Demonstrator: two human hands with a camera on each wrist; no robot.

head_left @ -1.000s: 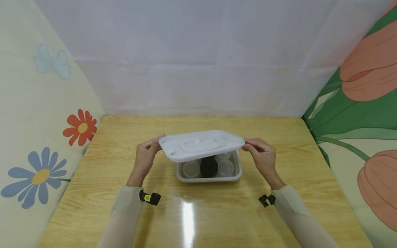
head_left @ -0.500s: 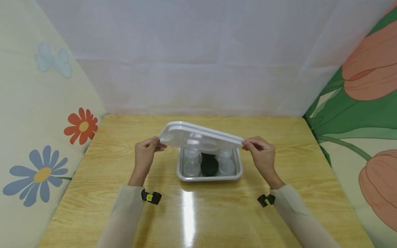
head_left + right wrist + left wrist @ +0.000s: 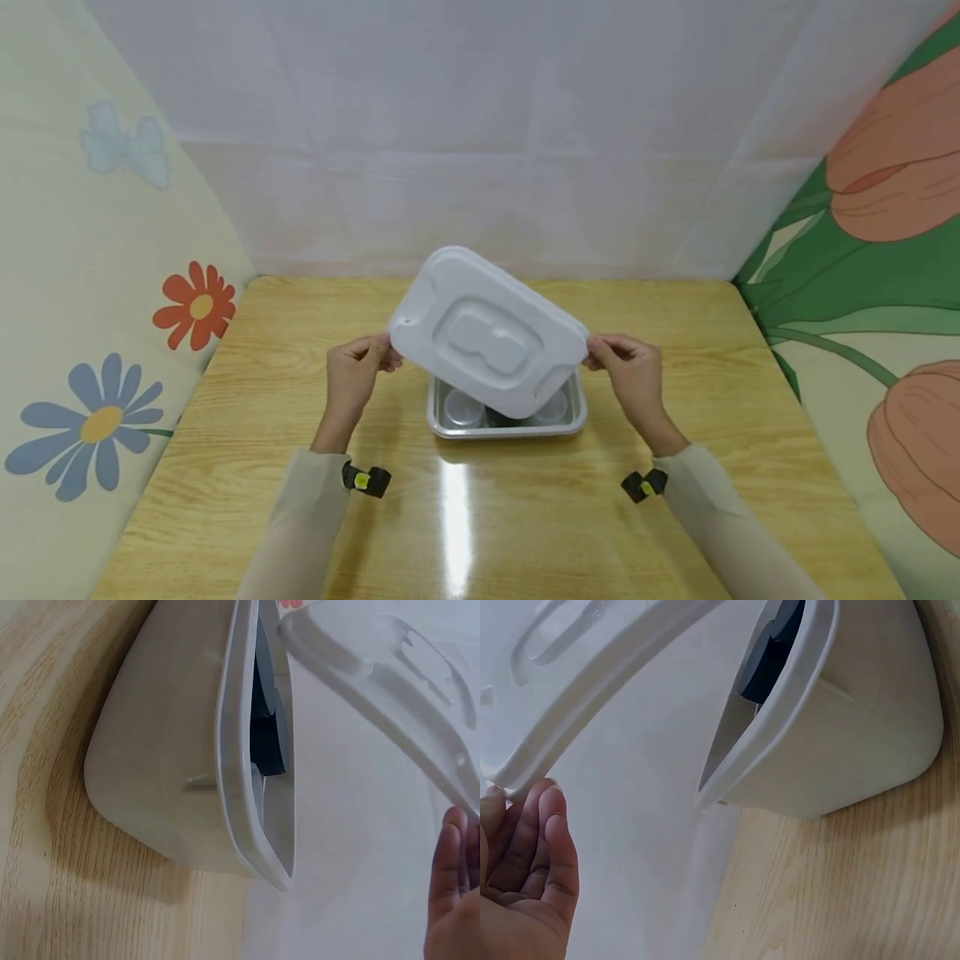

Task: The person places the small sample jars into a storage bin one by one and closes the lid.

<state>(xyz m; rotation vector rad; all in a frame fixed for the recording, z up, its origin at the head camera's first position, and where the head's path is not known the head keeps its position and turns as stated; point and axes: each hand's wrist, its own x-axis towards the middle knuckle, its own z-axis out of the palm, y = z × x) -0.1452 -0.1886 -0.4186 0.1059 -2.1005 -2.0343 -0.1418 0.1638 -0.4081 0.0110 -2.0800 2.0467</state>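
A white rectangular plastic lid (image 3: 491, 333) is held in the air above a pale open box (image 3: 507, 432), its broad face tilted toward the head camera. My left hand (image 3: 351, 377) pinches the lid's left corner between thumb and fingers. At the opposite corner, my right hand (image 3: 636, 379) pinches the lid too. Below it, clear round-topped containers (image 3: 464, 408) and a dark round-topped thing (image 3: 501, 419) stand inside the box, partly covered by the lid. In the left wrist view, dark round pieces (image 3: 759, 671) show inside the box, apart from the lid.
The box stands on a wood-grain table (image 3: 315, 533). A white cloth (image 3: 487, 167) hangs behind the table. Flower-printed cloths flank it, one on the left (image 3: 75, 275) and one on the right (image 3: 885, 292).
The lid has turned between my hands: its far edge has swung up and its broad face now points at the head camera. Both hands stay almost where they were; the box has not moved.
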